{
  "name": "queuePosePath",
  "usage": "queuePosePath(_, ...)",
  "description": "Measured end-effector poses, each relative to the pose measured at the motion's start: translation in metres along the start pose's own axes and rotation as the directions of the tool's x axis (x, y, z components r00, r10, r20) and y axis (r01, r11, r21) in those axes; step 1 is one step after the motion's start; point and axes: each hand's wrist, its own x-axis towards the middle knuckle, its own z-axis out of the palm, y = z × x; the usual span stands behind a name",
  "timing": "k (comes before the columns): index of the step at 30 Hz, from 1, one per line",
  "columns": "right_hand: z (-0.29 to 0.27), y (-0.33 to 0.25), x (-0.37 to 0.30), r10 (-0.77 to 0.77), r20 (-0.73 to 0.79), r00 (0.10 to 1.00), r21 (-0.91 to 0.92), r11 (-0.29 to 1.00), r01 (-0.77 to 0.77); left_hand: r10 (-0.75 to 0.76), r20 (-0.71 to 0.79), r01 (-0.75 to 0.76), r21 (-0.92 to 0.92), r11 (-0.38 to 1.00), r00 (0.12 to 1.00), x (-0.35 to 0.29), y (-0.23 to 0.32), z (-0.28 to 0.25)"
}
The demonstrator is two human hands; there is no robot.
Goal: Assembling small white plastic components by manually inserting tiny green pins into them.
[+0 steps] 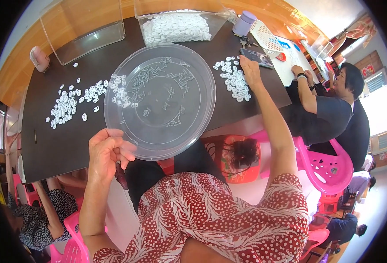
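A large round clear plastic lid (158, 136) lies in front of me, its near rim jutting past the table edge. Many thin, short clear sticks (147, 76) are scattered on it. My left hand (108, 151) is at the lid's near-left rim with its fingers curled in; whether it grips the rim or a small piece I cannot make out. Farther right, my right hand (251, 70) has its fingers stretched out between a pile of small white oval pieces (235, 81) and a dark phone (259, 59). Its fingertips are partly hidden.
More white pieces (66, 105) lie at left, some against the lid. Behind stand a clear bin of white pieces (176, 27), an upright clear box (88, 41) and a lavender bottle (244, 23). A person (329, 96) sits at right beside a pink chair (327, 171).
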Motion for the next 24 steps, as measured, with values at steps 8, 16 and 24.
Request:
queuePosePath(8, -0.018, -0.028, -0.027, 0.071, -0.011, 0.997, 0.267, 0.961, -0.066, 0.008, -0.061, -0.008, 0.006, 1.0, 0.998, -0.006, -0.001, -0.008)
queuePosePath(16, -0.004, -0.03, -0.046, 0.116, 0.1, 0.988, 0.126, 0.984, -0.128, 0.031, -0.034, -0.031, 0.018, 0.999, 0.999, -0.007, 0.002, -0.014)
queuePosePath(24, 0.071, -0.122, -0.058, -0.076, 0.102, 0.992, 0.052, 0.996, 0.071, 0.065, -0.083, -0.061, 0.053, 0.997, 0.994, -0.02, 0.008, -0.026)
